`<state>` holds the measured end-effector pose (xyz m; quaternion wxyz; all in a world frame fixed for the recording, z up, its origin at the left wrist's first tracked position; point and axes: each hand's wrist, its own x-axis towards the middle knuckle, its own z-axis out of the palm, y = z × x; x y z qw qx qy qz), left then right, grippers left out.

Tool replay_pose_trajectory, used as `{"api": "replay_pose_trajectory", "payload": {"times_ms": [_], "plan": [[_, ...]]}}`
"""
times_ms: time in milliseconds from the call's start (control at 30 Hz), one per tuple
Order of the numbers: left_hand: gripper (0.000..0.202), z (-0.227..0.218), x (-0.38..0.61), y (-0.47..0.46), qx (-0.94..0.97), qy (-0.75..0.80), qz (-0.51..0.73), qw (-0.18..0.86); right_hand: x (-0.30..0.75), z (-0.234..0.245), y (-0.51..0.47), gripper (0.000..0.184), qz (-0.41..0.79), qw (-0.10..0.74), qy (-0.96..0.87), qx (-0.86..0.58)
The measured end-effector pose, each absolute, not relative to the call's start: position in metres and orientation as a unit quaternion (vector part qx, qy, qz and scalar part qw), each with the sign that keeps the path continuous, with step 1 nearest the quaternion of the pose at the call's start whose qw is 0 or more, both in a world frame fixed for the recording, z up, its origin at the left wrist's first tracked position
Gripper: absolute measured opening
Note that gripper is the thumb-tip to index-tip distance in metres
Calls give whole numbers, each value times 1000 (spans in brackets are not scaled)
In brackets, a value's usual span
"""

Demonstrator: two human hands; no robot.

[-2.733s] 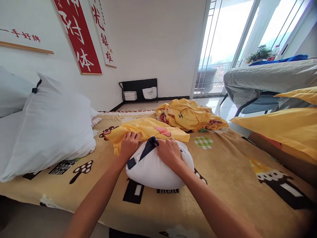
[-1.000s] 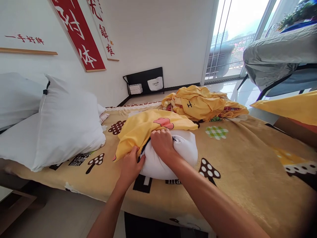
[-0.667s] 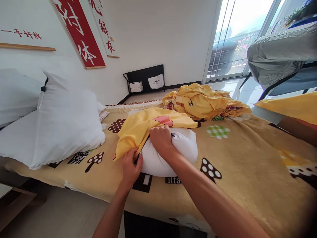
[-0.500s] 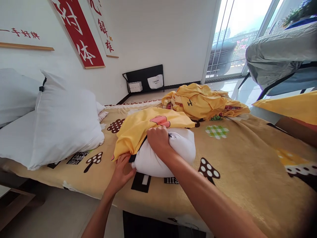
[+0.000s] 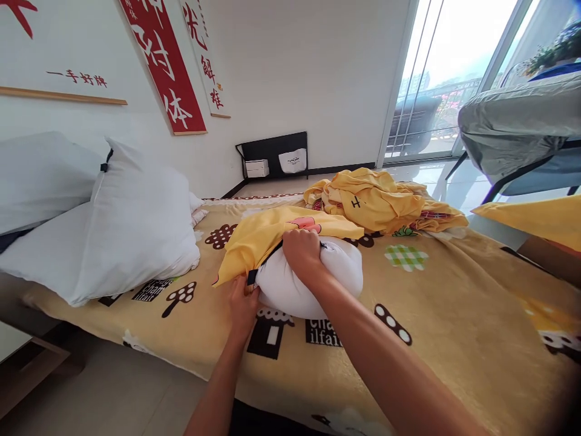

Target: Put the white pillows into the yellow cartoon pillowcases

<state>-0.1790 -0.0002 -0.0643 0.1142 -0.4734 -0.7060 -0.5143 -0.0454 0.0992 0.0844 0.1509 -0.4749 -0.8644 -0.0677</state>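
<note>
A white pillow (image 5: 290, 293) lies bunched on the bed, its far-left side under a yellow pillowcase (image 5: 254, 239) with a pink print. My right hand (image 5: 302, 249) is closed in a fist on top of the pillow, at the pillowcase's edge; it grips the pillow, and whether it also holds the cloth is hidden. At the near-left corner, beside a black tab, my left hand (image 5: 244, 300) has its fingers closed on the pillowcase's edge. The fingertips are partly hidden there.
More white pillows (image 5: 140, 236) are piled on the left of the bed. A heap of yellow bedding (image 5: 376, 200) lies at the far side. The tan patterned blanket (image 5: 449, 290) covers the bed. A covered chair (image 5: 512, 115) stands by the window, and yellow cloth (image 5: 535, 224) is at right.
My left hand's fingers have gone from spread to closed at the pillowcase corner. My right hand keeps its grip on the pillow. The whole view has shifted slightly.
</note>
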Motion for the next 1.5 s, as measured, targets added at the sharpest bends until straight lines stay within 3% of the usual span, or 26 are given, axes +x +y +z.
{"api": "replay_pose_trajectory", "payload": {"times_ms": [167,433,633,867,967,1167,1367,1500], "plan": [[16,-79,-171,9,-408,-721,-537,158,-49,83,106,28,-76,141,-860,-485],[22,-83,-174,-22,-441,-736,-511,50,-54,78,100,30,-51,162,-859,-483],[20,-82,-178,0,-426,-747,-508,57,-55,83,97,30,-52,161,-857,-487],[15,-66,-146,25,-277,-737,-614,60,-49,87,105,33,-67,155,-840,-516],[22,-53,-136,18,-312,-689,-653,36,-39,83,114,31,-73,146,-832,-530],[31,-5,-137,11,-407,-711,-570,-59,-27,76,120,34,-70,164,-815,-551],[9,5,-130,19,-476,-803,-351,68,-37,70,109,34,-62,173,-823,-537],[6,-12,-124,23,-479,-775,-378,165,-38,67,101,35,-57,183,-822,-537]]}}
